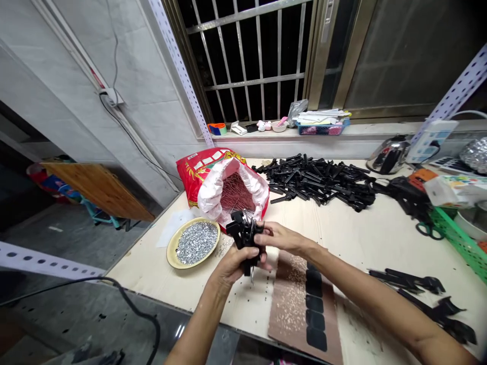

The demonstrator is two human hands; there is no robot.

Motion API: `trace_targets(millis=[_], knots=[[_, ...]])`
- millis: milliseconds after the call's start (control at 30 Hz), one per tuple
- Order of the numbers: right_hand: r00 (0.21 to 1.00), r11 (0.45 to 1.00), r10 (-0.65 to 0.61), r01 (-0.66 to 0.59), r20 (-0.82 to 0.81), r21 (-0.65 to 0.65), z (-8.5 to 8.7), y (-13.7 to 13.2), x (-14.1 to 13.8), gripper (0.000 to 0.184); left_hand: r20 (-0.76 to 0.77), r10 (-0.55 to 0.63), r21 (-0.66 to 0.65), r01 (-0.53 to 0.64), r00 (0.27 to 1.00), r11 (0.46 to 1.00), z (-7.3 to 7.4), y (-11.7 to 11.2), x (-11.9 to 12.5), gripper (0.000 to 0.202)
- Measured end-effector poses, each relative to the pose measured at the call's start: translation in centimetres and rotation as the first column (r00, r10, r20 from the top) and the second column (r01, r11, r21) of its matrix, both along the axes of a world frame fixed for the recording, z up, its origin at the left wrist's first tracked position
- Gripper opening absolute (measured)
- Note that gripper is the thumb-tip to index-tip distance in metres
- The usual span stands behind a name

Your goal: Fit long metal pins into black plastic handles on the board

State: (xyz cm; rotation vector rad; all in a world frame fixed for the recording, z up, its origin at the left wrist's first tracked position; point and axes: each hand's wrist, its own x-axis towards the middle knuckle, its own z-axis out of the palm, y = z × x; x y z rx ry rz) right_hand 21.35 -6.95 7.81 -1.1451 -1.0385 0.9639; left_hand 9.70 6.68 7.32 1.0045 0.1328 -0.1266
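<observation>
My left hand (230,264) is closed around a cluster of black plastic parts (239,230), held above the table near its front edge. My right hand (280,237) meets the cluster from the right, its fingers bent against the parts; whatever they pinch is too small to make out. A thin shiny metal piece shows below the cluster. Just behind stands an open red and white bag (205,200) full of thin reddish-brown rods (236,192). Left of my hands lies a yellow bowl (172,259) of small silvery metal pieces (198,242).
Black plastic parts form a large pile (319,177) at the back. Several more black parts (409,279) lie at right. A brown board (281,324) carries black rounded pads (315,304) and pale crumbs. Scissors (429,231), a green basket (456,238) and a kettle (388,154) stand rightward.
</observation>
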Motion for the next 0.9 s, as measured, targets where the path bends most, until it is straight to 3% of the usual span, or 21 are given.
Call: trace_targets(millis=[200, 333, 433, 567, 733, 800, 900], knots=[[0.924, 0.965, -0.258, 0.262, -0.281, -0.024, -0.7, 0.5, -0.4, 0.029, -0.094, 0.090, 0.115, -0.079, 0.992, 0.990, 0.3, -0.8, 1.9, 0.038], [0.847, 0.914, -0.397, 0.400, -0.353, -0.069, -1.7, 0.5, 0.5, 0.027, -0.038, 0.294, 0.159, -0.284, 0.955, 0.945, -0.1, -1.4, 2.8, 0.047], [0.816, 0.900, -0.423, 0.430, -0.395, -0.075, -2.6, 0.5, 0.7, 0.027, 0.024, 0.387, 0.229, -0.382, 0.922, 0.896, -0.7, -1.5, 3.5, 0.043], [0.805, 0.848, -0.507, 0.531, -0.308, -0.008, -3.0, 0.3, 0.3, 0.020, 0.049, 0.362, 0.436, -0.346, 0.931, 0.831, -1.5, -1.4, 3.9, 0.039], [0.781, 0.765, -0.622, 0.620, -0.054, 0.175, -2.6, 0.2, -0.6, 0.030, 0.164, 0.459, 0.561, -0.465, 0.873, 0.685, -1.1, -2.2, 3.9, 0.036], [0.759, 0.739, -0.650, 0.642, -0.038, 0.202, -2.7, 0.5, -0.6, 0.034, 0.198, 0.475, 0.557, -0.497, 0.858, 0.666, -0.6, -2.5, 3.9, 0.038], [0.751, 0.727, -0.654, 0.656, -0.087, 0.202, -3.3, 0.9, -0.5, 0.026, 0.174, 0.454, 0.562, -0.467, 0.874, 0.683, -0.1, -2.5, 4.1, 0.034]])
